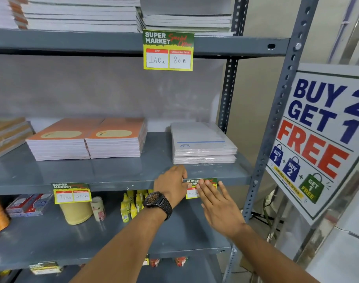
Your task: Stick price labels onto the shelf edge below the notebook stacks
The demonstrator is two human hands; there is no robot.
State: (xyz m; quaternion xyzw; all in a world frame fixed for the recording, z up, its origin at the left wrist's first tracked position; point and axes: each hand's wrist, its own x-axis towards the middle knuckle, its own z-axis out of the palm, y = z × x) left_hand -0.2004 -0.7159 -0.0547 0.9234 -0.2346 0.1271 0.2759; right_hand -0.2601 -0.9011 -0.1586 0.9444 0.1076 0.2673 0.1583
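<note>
A green-and-yellow price label (191, 187) sits on the grey shelf edge (117, 185) below the white notebook stack (203, 145). My left hand (171, 183), with a dark watch on the wrist, grips the label's left side against the edge. My right hand (217, 205) lies flat with fingers together, fingertips pressing on the label's face and hiding most of it. Another label (72, 193) hangs on the same edge below the orange notebook stacks (86, 137). A third label (168, 50) is fixed on the upper shelf edge.
A slotted upright post (276, 111) bounds the shelf on the right, with a "BUY 2 GET 1 FREE" poster (321, 135) beside it. Below the edge stand yellow bottles (131, 203), a beige container (76, 212) and boxes (25, 205). More notebooks (80, 15) fill the top shelf.
</note>
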